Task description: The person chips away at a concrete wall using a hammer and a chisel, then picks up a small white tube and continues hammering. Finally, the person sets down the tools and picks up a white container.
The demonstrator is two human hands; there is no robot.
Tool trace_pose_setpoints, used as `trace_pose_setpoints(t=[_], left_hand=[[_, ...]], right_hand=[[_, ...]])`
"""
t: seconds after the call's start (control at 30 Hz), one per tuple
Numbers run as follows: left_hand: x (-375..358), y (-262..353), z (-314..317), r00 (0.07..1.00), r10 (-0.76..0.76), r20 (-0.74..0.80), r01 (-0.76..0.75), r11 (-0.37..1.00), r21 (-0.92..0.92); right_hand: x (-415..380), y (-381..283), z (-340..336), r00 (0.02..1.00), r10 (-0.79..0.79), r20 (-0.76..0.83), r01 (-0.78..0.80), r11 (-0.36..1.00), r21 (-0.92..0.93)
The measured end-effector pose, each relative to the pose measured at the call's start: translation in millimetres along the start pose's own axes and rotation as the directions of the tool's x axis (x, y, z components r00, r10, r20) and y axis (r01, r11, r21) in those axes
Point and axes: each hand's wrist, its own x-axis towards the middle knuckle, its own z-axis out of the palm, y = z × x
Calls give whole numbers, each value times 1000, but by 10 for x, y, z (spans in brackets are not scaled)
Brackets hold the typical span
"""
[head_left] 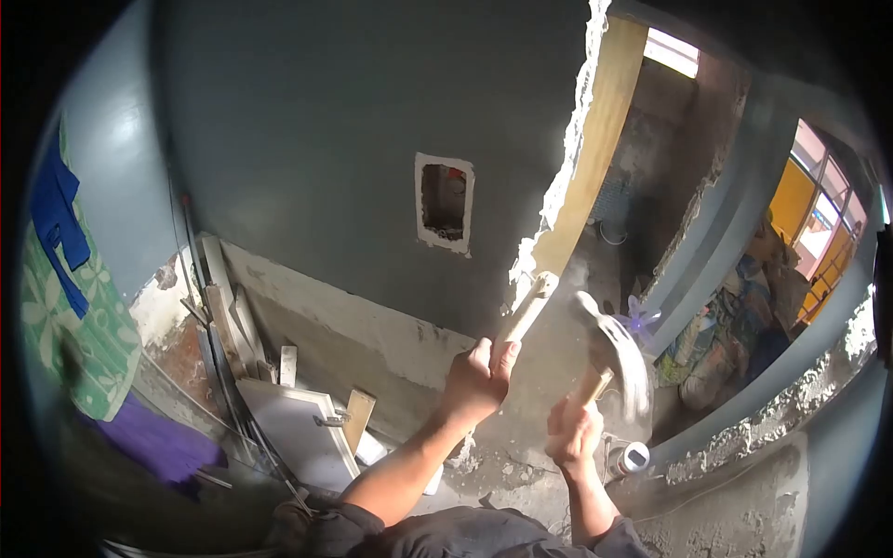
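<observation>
My left hand [476,383] is closed around a pale stick-like tool [526,314] with a rounded far end. It could be a chisel, but its kind does not show clearly. That end lies beside the broken plaster edge [555,191] of the grey wall. To the right, my right hand [575,430] grips a hammer by its wooden handle [595,385]. The hammer's head [625,358] is smeared by motion and apart from the left hand's tool.
A yellowish board [605,121] lines the opening. The grey wall [307,121] has a recessed box [444,202]. Wood scraps [223,316] and a white panel [288,432] lean at left. A white can [633,458] stands near my right wrist. Piled bundles [730,325] lie at right.
</observation>
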Motion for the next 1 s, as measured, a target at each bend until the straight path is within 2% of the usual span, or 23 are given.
trace_pose_setpoints(t=[0.07,0.17,0.2,0.27,0.33,0.37,0.4,0.47,0.53,0.6,0.63,0.67,0.73,0.8,0.83,0.87,0.9,0.93,1.0], left_hand=[[7,-90,7,997,70,9,-69,992,-107],[13,-43,0,992,120,-28,-121,992,-47],[13,-28,-5,993,116,-19,-116,993,-33],[15,13,-23,994,110,-8,-110,994,-20],[3,61,-49,996,91,22,-89,993,-80],[1,73,-37,993,114,-2,-114,993,-36],[-6,78,-27,990,138,-23,-138,990,10],[32,90,-22,978,193,-75,-192,981,27],[1,115,-20,998,46,-40,-43,996,79],[17,114,-33,998,58,-31,-56,996,65],[13,106,-41,998,68,-14,-67,996,54],[6,101,-45,997,77,3,-77,996,43],[17,102,-47,997,75,3,-75,997,32],[3,103,-38,998,69,-3,-69,997,19],[-8,110,-41,997,72,1,-72,997,18],[-6,123,-44,999,44,-2,-44,998,-39],[-2,132,-50,1000,18,-5,-18,995,-94],[3,147,-74,1000,9,-6,-9,999,-35],[9,240,-109,998,51,-34,-52,998,-37]], right_hand=[[-15,-277,87,979,-166,-116,172,984,47],[3,-602,135,883,-430,-191,458,878,139],[50,-679,137,829,-538,-152,559,802,210],[74,-693,193,868,-480,-124,494,859,132],[60,-306,334,942,-240,-235,194,960,-203],[140,-278,231,999,0,52,15,958,-287],[61,-89,223,999,-33,-10,30,965,-260],[-24,-163,172,995,98,-2,-98,993,-65],[-62,-306,165,998,37,-59,-35,999,30],[-71,-475,139,983,-99,-152,111,991,71],[-29,-577,199,939,-265,-221,294,949,113],[47,-749,147,912,-395,-109,406,907,110],[85,-870,182,849,-516,-111,528,827,195],[62,-446,82,957,-282,-68,289,948,136],[43,-147,210,907,-342,-247,307,937,-170],[161,-86,78,935,-310,170,352,770,-532],[93,44,67,990,-124,71,141,922,-361],[28,67,111,997,79,14,-76,986,-148],[-49,-77,129,997,51,-53,-53,997,-47]])
